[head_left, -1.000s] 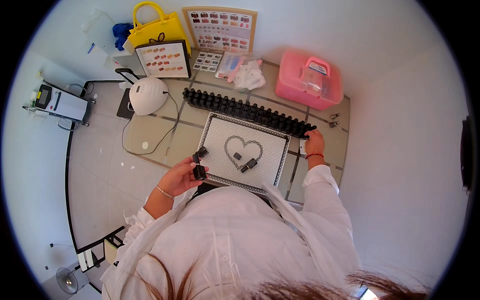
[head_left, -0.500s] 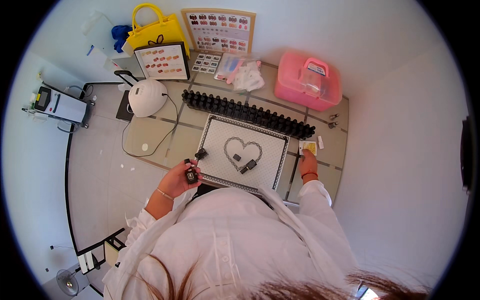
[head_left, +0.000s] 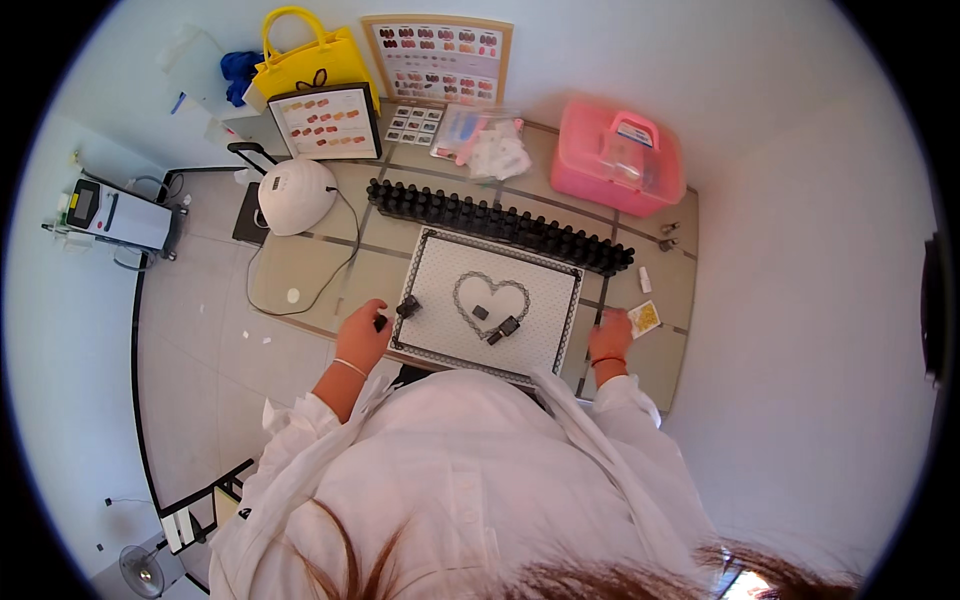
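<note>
My left hand, at the mat's left edge, is closed around a black nail polish bottle. Only its dark end shows past the fingers. Beside it, at the edge of the white lace-patterned mat, lies another small black bottle. Within the mat's heart outline are a small dark square piece and a black bottle lying on its side. To the right of the mat, my right hand is over the tabletop, its fingers blurred. Just right of those fingers sits a white packet with gold bits.
Rows of black bottles stand behind the mat. A white nail lamp with a cord is at the left. A pink case, a small white bottle, colour charts and a yellow bag stand farther back.
The packet has shifted right and nearer; my right hand has drawn back toward me, off it. My left hand has turned and risen slightly, so the bottle's front no longer shows.
</note>
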